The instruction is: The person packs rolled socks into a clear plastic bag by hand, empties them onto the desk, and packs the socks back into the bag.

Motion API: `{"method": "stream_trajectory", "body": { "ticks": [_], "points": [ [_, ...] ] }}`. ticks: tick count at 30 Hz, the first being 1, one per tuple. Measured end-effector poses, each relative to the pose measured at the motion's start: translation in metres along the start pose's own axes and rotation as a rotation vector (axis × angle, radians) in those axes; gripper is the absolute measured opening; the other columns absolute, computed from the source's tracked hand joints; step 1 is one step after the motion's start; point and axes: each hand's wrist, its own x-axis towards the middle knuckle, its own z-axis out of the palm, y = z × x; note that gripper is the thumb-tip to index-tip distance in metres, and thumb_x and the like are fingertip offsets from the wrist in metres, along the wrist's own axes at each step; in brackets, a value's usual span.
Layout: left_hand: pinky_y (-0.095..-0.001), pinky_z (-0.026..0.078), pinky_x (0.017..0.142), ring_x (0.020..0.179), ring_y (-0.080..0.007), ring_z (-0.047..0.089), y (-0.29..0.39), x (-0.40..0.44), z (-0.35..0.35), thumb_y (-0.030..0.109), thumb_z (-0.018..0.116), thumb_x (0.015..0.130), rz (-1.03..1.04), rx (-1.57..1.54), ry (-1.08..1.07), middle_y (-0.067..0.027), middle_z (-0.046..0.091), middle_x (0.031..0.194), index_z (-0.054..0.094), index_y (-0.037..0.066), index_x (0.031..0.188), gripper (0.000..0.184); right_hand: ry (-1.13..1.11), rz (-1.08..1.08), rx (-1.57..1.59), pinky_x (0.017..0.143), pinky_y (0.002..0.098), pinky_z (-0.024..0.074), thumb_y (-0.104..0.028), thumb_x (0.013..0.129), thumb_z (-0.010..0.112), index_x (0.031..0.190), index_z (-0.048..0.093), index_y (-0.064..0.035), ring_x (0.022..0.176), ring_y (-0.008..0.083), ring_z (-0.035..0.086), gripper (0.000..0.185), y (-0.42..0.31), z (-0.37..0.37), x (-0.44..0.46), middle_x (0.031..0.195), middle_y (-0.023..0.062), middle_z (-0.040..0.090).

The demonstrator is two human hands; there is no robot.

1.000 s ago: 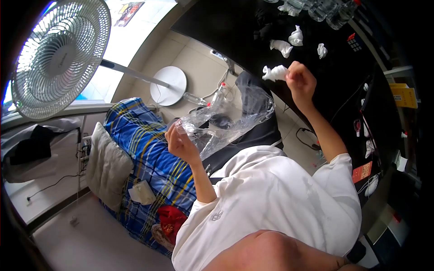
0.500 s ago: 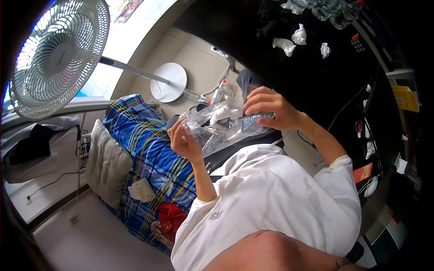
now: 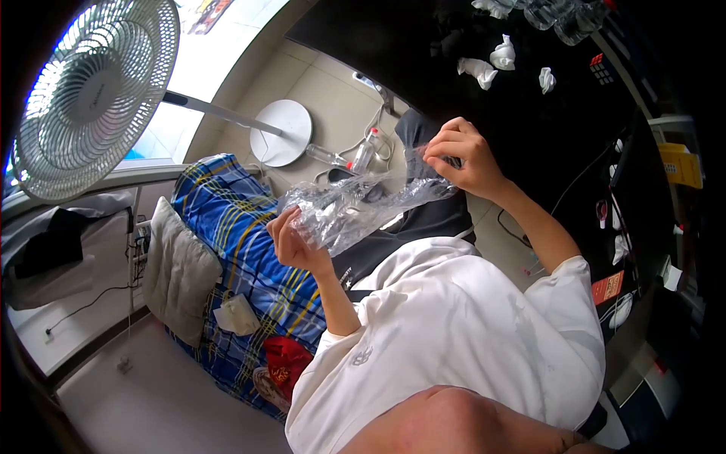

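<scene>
A clear, crinkled plastic bag (image 3: 352, 208) is stretched over my lap between both hands. My left hand (image 3: 299, 244) has its fingers closed on the bag's near left end. My right hand (image 3: 466, 160) pinches the opposite end, higher up and close to the black table's edge. Dark trousers (image 3: 431, 227) show through and below the film. I can make out nothing distinct inside the bag.
On the black table (image 3: 522, 144) lie crumpled white tissues (image 3: 502, 53), a Rubik's cube (image 3: 601, 68) and clear bottles (image 3: 578, 24). Two bottles (image 3: 365, 151) lie on the floor by the white fan base (image 3: 281, 133). A plaid-covered bed (image 3: 249, 250) is at left.
My right hand has risen and closed on the bag, pulling it tauter. My left hand shifted slightly left and down. The white crumpled piece seen at the bag is out of sight.
</scene>
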Motion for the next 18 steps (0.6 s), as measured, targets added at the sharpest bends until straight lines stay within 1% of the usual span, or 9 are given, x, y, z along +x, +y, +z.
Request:
{"method": "stream_trajectory", "body": {
  "ticks": [3,4,5,7,9,11,12,15,18],
  "points": [
    [-0.0358,0.047,0.080,0.087,-0.0261,0.063,-0.005,0.001,-0.007,0.017,0.066,0.096,-0.005,-0.022,-0.028,-0.0147,0.076,0.097,0.076,-0.003,0.096,0.022,0.040,0.019,-0.021,0.090,0.0378,0.0514,-0.012,0.082,0.080,0.087,0.079,-0.0085,0.098,0.0227,0.066,0.006,-0.002,0.003,0.000,0.094,0.0054,0.076],
    [-0.0362,0.048,0.080,0.088,-0.0269,0.063,-0.006,0.002,-0.009,0.018,0.065,0.096,0.013,-0.001,-0.052,-0.0153,0.076,0.099,0.076,-0.003,0.097,0.023,0.050,0.033,0.007,0.090,0.0379,0.0513,-0.009,0.082,0.080,0.093,0.079,-0.0078,0.096,0.0227,0.067,0.011,-0.001,0.004,-0.001,0.096,0.0060,0.075],
    [-0.0362,0.048,0.080,0.088,-0.0269,0.063,-0.002,0.005,-0.007,0.018,0.065,0.096,0.014,-0.002,-0.054,-0.0153,0.076,0.099,0.076,-0.003,0.097,0.023,0.052,0.034,0.007,0.090,0.0379,0.0513,-0.009,0.082,0.080,0.093,0.079,-0.0078,0.096,0.0227,0.067,0.011,-0.001,0.004,-0.001,0.096,0.0060,0.075],
    [-0.0362,0.048,0.083,0.090,-0.0279,0.064,0.007,0.010,-0.004,0.019,0.064,0.098,0.013,-0.003,-0.122,-0.0165,0.075,0.100,0.076,-0.003,0.098,0.025,0.100,0.105,0.009,0.088,0.0359,0.0533,-0.010,0.084,0.077,0.104,0.078,-0.0063,0.097,0.0230,0.066,0.021,-0.002,0.006,-0.003,0.108,0.0075,0.072],
    [-0.0360,0.049,0.084,0.092,-0.0280,0.066,0.008,0.012,-0.004,0.015,0.065,0.097,0.001,0.005,-0.182,-0.0165,0.075,0.102,0.076,-0.003,0.102,0.021,0.078,0.086,-0.008,0.090,0.0364,0.0529,-0.012,0.083,0.078,0.109,0.077,-0.0068,0.099,0.0237,0.066,0.026,-0.004,0.002,0.000,0.111,0.0077,0.072],
    [-0.0361,0.050,0.085,0.094,-0.0280,0.067,0.013,0.010,0.000,0.011,0.068,0.095,-0.104,0.008,-0.267,-0.0153,0.076,0.104,0.075,-0.002,0.106,0.019,0.056,0.068,-0.027,0.091,0.0369,0.0526,-0.014,0.083,0.078,0.113,0.076,-0.0073,0.100,0.0244,0.066,0.031,-0.005,0.001,0.000,0.113,0.0079,0.071],
    [-0.0361,0.051,0.086,0.094,-0.0277,0.068,0.012,0.007,0.000,0.004,0.071,0.091,-0.116,0.005,-0.279,-0.0136,0.076,0.104,0.075,0.000,0.109,0.019,0.033,0.063,-0.045,0.093,0.0372,0.0517,-0.016,0.082,0.079,0.114,0.076,-0.0076,0.102,0.0247,0.065,0.032,-0.005,0.001,0.000,0.112,0.0072,0.070],
    [-0.0359,0.052,0.086,0.094,-0.0274,0.069,0.018,0.010,0.006,0.000,0.071,0.090,-0.035,0.012,-0.331,-0.0124,0.076,0.104,0.075,0.002,0.109,0.019,0.005,0.056,-0.073,0.095,0.0377,0.0499,-0.017,0.082,0.079,0.114,0.076,-0.0082,0.104,0.0246,0.064,0.033,-0.005,0.002,-0.001,0.111,0.0060,0.070],
    [-0.0356,0.053,0.086,0.094,-0.0277,0.070,0.024,0.012,0.009,-0.003,0.071,0.088,-0.048,0.014,-0.377,-0.0115,0.076,0.102,0.077,0.003,0.107,0.020,0.007,0.032,-0.093,0.095,0.0379,0.0488,-0.016,0.082,0.079,0.113,0.076,-0.0086,0.104,0.0239,0.064,0.033,-0.003,0.004,-0.002,0.110,0.0051,0.070]
  ]
}}
